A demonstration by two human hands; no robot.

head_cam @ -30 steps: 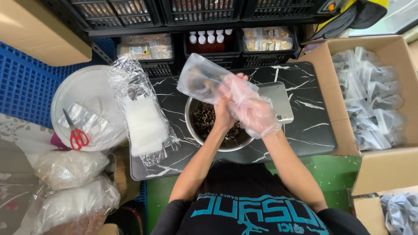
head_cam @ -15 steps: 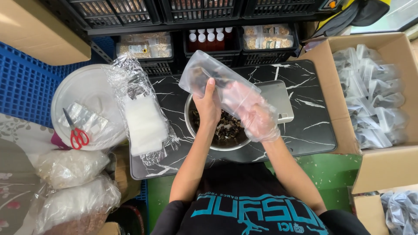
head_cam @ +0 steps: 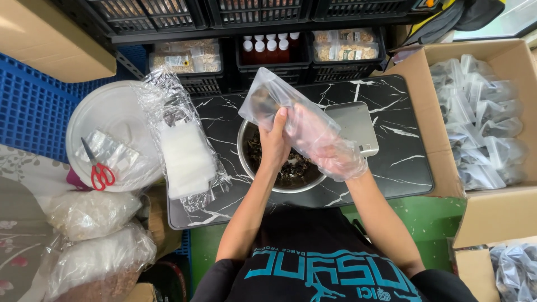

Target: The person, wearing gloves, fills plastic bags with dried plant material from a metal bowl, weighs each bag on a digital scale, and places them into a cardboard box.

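I see my left hand (head_cam: 276, 142) bare, fingers curled and clenched on the lower edge of a clear bag (head_cam: 274, 98), holding it up over the steel bowl (head_cam: 246, 162). My right hand (head_cam: 330, 146) wears a thin plastic glove and is pushed into the bag's mouth from 4 o'clock; whether it grips anything inside I cannot tell. The bag tilts up toward 10 o'clock, with something dark in its far end. The bowl sits mid-table on the black marble top (head_cam: 391, 168), holding dark dried pieces. Touching the bowl at 2 o'clock is a grey scale (head_cam: 355, 126). At 9 o'clock from the bowl lies a stack of white pouches (head_cam: 184, 159) in crinkled wrap. Further at 9 o'clock, red scissors (head_cam: 100, 173) rest on a white lid (head_cam: 106, 112). At 3 o'clock, a cardboard box (head_cam: 492, 215) holds filled clear bags.
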